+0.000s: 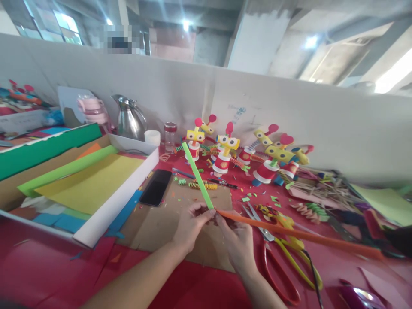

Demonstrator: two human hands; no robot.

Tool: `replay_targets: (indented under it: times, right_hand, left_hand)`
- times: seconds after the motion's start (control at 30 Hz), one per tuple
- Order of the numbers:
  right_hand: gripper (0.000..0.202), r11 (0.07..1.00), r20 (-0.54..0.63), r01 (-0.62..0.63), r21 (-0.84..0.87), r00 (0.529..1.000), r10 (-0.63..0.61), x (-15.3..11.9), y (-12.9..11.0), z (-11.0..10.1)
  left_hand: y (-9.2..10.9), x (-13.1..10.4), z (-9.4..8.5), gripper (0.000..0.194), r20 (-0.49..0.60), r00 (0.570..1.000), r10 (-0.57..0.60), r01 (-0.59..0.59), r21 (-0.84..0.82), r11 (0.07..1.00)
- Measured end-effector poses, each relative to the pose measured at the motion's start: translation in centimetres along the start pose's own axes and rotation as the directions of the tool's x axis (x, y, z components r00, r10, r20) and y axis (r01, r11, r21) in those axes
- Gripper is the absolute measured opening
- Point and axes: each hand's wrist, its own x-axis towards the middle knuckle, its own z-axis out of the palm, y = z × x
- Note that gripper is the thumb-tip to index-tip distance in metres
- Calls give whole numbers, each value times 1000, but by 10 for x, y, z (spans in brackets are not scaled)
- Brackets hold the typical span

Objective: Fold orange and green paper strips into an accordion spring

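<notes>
My left hand (193,225) pinches the lower end of a light green paper strip (198,176), which slants up and away to the left. Close beside it, my right hand (236,236) grips the near end of an orange paper strip (296,232) that runs far out to the right. The two strips meet between my fingertips; whether they are joined there cannot be seen. Below both hands lies a brown cardboard sheet (154,227). Scissors with red and yellow handles (280,279) rest just right of my right hand.
A white box (119,201) of coloured paper stands at left, near a black phone (156,187). Several paper-cup figures (222,163) line the back. Behind the box are a steel jug (128,120), a white cup (152,138) and a glass jar (170,136). Sticks (322,186) lie at right.
</notes>
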Motion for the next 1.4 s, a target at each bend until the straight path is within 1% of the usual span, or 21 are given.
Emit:
replay_targets:
  times: [0.13, 0.33, 0.57, 0.7, 0.8, 0.83, 0.93, 1.1, 1.27, 1.33, 1.4]
  right_hand:
    - [19, 999, 25, -47, 22, 999, 47, 1, 5, 1]
    - [20, 988, 44, -106, 116, 994, 101, 2, 5, 6]
    - [17, 988, 38, -98, 120, 995, 94, 0, -2, 11]
    - [19, 981, 64, -120, 153, 992, 111, 1, 0, 11]
    - [21, 976, 53, -131, 174, 991, 124, 1, 3, 11]
    - [21, 975, 47, -136, 178, 990, 130, 0, 3, 11]
    - [21, 966, 49, -166, 198, 986, 160, -1, 4, 11]
    - [20, 934, 58, -194, 300, 981, 185, -2, 3, 14]
    - [17, 921, 0, -190, 340, 979, 202, -2, 1, 13]
    - [17, 915, -24, -193, 355, 976, 215, 0, 0, 11]
    - [17, 905, -40, -190, 382, 974, 221, 2, -1, 9]
  left_hand:
    - [-2, 3, -2, 17, -29, 999, -43, 42, -21, 999]
    - [0, 4, 0, 18, -116, 993, -11, 14, 32, 999]
    - [0, 5, -3, 18, -116, 990, 76, -58, 151, 987]
    - [0, 5, -3, 20, -110, 990, 88, -69, 169, 983]
    - [2, 4, -2, 13, -135, 987, 88, -64, 176, 982]
    - [2, 4, -2, 10, -140, 987, 83, -59, 170, 984]
    - [2, 3, -2, 12, -144, 988, 63, -45, 129, 991]
    - [0, 4, -3, 16, -178, 984, 22, -10, 69, 998]
    - [0, 6, -5, 21, -171, 985, -9, 14, 33, 999]
    - [2, 7, -6, 27, -173, 984, -50, 54, 19, 998]
    - [5, 7, -6, 31, -157, 980, -120, 124, 17, 992]
